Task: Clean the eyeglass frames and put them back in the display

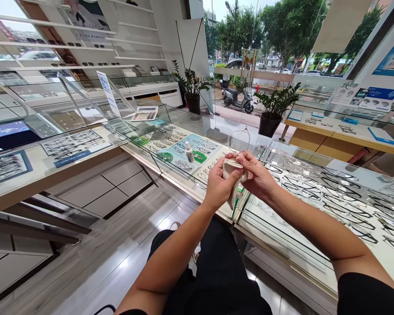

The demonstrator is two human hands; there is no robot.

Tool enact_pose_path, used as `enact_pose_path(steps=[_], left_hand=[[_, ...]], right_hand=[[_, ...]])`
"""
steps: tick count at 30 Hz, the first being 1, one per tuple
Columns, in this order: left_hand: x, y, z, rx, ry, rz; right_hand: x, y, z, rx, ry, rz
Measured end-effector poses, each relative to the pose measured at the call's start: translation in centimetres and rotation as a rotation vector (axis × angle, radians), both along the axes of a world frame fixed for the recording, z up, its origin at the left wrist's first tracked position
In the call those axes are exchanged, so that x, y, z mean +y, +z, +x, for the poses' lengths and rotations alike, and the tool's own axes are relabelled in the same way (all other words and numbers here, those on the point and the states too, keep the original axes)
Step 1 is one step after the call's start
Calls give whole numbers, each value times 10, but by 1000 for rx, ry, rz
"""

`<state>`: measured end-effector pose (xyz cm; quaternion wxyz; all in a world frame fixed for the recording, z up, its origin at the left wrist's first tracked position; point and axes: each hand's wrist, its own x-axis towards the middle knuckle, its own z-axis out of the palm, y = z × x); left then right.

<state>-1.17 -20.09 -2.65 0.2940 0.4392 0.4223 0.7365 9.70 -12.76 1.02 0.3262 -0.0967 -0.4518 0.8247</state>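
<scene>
My L hand point(218, 181) pinches a soft cream cloth point(232, 165), thumb pressed on its folded edge; my R hand point(256, 173) grips the far side, thumb and fingertips close together. Cloth's b/w both hands, above the glass counter point(213, 124) — top bunched in folds, a loose tail hanging. A thin, curved wire piece point(249, 141) rises past my R fingers, looks like part of specs; can't tell how much is inside the cloth. A white spray bottle point(189, 154), cylindrical w/ a narrower top, stands upright on smooth glass. Display case point(282, 236) to the R holds rows of specs point(341, 192), many dark-rimmed. Round dark pot point(269, 126) beyond — leafy plant point(277, 103) in it.
</scene>
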Motion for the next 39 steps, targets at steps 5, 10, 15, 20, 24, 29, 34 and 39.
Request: enact_pose_path(steps=[5,10,15,20,24,29,34,39], left_hand=[[7,-4,1,2,108,53],[6,-7,-17,5,-84,-56],[-1,-8,-26,-126,-307,-104],[-2,-4,-17,-128,-139,-94],[3,-6,-11,-145,44,-23],[3,-6,-16,-97,-5,-83],[-4,0,-31,-43,-2,-105],[-9,12,-51,-23,46,-97]], right_hand=[[3,-3,0,-23,0,36],[14,-4,0,-41,-19,35],[16,-4,-1,-23,-18,-7],[9,-10,-5,-21,-20,3],[6,-16,-6,-29,-34,20],[11,-14,-4,-68,-37,21],[16,-4,1,-86,-56,115],[22,2,4,-128,-27,254]])
